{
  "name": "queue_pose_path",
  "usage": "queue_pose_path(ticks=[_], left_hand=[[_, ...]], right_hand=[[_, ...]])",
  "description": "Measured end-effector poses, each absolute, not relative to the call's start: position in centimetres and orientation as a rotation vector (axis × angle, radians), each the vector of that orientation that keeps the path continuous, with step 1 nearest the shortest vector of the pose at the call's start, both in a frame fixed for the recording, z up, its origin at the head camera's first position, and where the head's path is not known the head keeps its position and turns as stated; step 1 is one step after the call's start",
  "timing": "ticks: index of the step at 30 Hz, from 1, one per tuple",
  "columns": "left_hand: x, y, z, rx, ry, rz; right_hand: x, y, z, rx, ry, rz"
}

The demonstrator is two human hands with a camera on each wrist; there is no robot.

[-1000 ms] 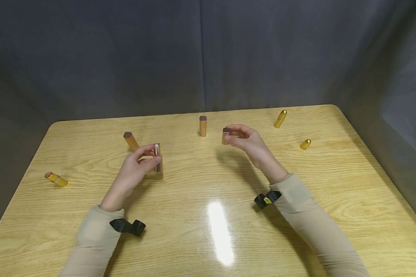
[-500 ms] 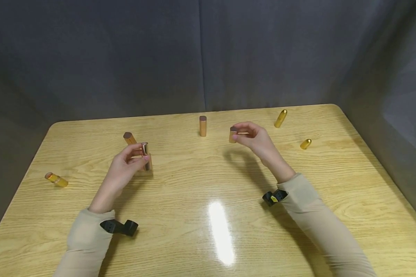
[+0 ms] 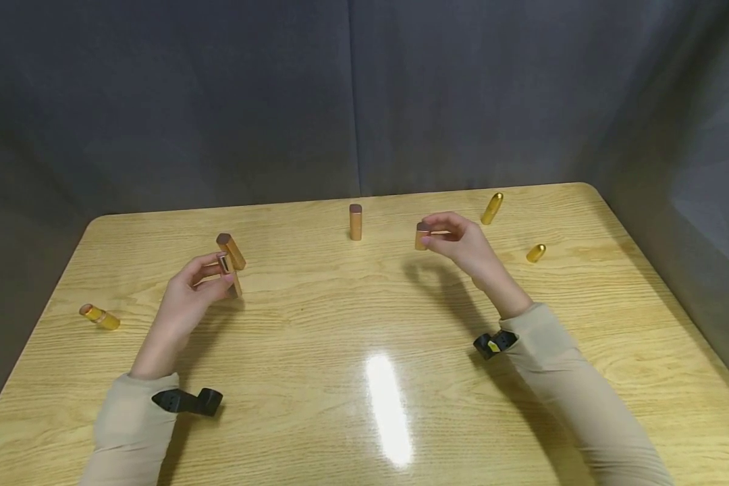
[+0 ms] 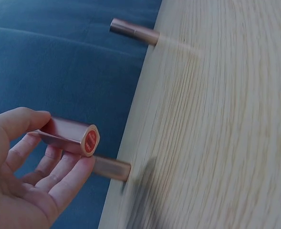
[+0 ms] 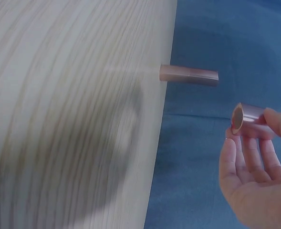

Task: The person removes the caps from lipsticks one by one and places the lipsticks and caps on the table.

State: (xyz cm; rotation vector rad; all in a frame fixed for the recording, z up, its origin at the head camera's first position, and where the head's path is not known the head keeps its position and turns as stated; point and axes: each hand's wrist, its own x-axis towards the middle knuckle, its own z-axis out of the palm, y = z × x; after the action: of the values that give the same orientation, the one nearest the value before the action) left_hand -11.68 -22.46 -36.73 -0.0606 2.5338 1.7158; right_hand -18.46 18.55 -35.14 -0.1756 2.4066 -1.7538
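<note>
In the head view my left hand, at left of centre, pinches an uncapped lipstick tube between thumb and fingers above the table. The tube is rose gold; a round red label on its base faces the left wrist camera. My right hand holds a short rose-gold lipstick cap by its sides, also raised, and its hollow end shows in the right wrist view. Just behind the left hand a capped rose-gold lipstick stands on the table. Another upright one is at the back middle.
A gold lipstick is at far left. On the right are a rounded gold tube and a shorter gold piece. Dark curtain hangs beyond the back edge of the wooden table.
My hands have moved apart: the left carries the lipstick tube leftward and tilts it, the right carries the cap rightward. Both holds stay the same.
</note>
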Motion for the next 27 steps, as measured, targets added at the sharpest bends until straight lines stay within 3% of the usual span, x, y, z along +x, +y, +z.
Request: queue_pose_path(ticks=[27], left_hand=[[-11.8,-26.6,-38.7,-0.210,2.667,1.639]], right_hand=[[-18.4,20.8,-35.3,-0.150,2.452,-1.695]])
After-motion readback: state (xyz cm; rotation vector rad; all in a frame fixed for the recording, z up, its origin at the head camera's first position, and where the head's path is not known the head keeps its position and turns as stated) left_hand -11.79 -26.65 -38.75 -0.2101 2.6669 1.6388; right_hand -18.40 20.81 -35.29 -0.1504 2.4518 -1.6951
